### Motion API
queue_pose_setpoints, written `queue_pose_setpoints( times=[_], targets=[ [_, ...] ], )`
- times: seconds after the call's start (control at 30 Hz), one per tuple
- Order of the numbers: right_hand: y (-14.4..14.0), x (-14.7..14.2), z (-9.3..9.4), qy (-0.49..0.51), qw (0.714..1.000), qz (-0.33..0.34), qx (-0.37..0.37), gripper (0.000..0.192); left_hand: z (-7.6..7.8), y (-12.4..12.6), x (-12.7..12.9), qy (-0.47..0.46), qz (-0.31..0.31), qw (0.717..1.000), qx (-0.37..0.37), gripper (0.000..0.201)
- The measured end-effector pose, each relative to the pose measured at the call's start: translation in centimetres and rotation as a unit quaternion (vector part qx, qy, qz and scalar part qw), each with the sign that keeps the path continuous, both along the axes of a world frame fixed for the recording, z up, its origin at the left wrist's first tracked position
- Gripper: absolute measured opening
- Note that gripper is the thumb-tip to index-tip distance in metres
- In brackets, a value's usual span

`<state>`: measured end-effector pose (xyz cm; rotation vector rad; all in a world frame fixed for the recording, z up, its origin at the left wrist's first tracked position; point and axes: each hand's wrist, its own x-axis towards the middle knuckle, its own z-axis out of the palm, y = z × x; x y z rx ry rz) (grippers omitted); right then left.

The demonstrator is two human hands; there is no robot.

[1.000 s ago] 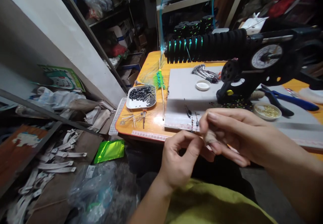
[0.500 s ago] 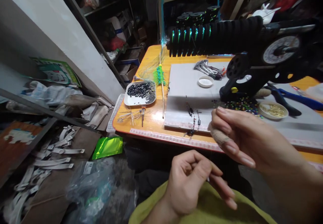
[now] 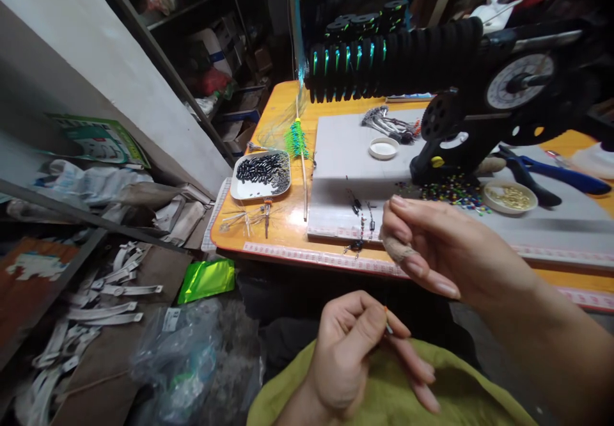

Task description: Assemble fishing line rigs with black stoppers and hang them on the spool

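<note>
Low over the lap, my left hand (image 3: 343, 352) is closed in a pinch of thumb and forefinger. A tiny orange and pale piece (image 3: 387, 321) pokes out between them, too small to name. My right hand (image 3: 432, 240) is raised near the table's front edge, thumb and forefinger pressed together. One of its fingers wears a tan wrapping (image 3: 397, 251). Whatever the right fingertips pinch cannot be made out. Just left of that hand, dark swivel-like pieces with thin wires (image 3: 356, 245) lie on and by the edge of the grey board (image 3: 330, 157).
A black winding machine (image 3: 393, 61) overhangs the board. Around its foot are loose coloured beads (image 3: 451, 196), a dish of gold pieces (image 3: 509, 197) and blue-handled pliers (image 3: 570, 176). To the left are a white tray (image 3: 249, 190) of black pieces and a stick with green ties (image 3: 304, 189).
The view has shifted slightly. Both hands appear a little further left, still apart and pinched. The orange tip of the piece in my left hand now shows.
</note>
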<state>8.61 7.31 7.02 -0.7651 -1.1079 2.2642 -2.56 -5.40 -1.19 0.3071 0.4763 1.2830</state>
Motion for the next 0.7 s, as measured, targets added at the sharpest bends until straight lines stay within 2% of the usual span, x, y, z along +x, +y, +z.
queue_pose_setpoints(
  times=[0.13, 0.2, 0.27, 0.33, 0.43, 0.53, 0.7],
  targets=[
    [0.2, 1.0, -0.8, -0.069, 0.993, 0.011, 0.092, 0.038, -0.2, -0.3, -1.0, 0.116, 0.050, 0.992, 0.003, 0.036],
    [0.5, 1.8, -1.2, -0.131, 0.978, -0.032, 0.161, 0.042, -0.3, -0.4, -2.1, 0.195, 0.084, 0.977, -0.006, 0.034],
    [1.0, 2.6, -1.4, -0.174, 0.955, -0.102, 0.217, 0.041, -0.4, -0.4, -3.2, 0.259, 0.100, 0.961, -0.016, 0.037],
    [1.4, 3.2, -1.2, -0.186, 0.937, -0.156, 0.253, 0.037, -0.7, -0.4, -4.0, 0.312, 0.109, 0.944, -0.023, 0.045],
    [2.3, 3.6, -0.7, -0.184, 0.917, -0.193, 0.296, 0.035, -1.4, -0.2, -4.6, 0.385, 0.141, 0.911, -0.036, 0.047],
    [3.7, 3.1, -0.2, -0.193, 0.898, -0.196, 0.343, 0.038, -2.3, -0.1, -4.5, 0.454, 0.167, 0.875, -0.036, 0.049],
    [6.4, 1.1, 1.2, -0.238, 0.873, -0.140, 0.402, 0.040, -3.0, -0.3, -4.6, 0.550, 0.190, 0.813, -0.014, 0.050]
  ],
)
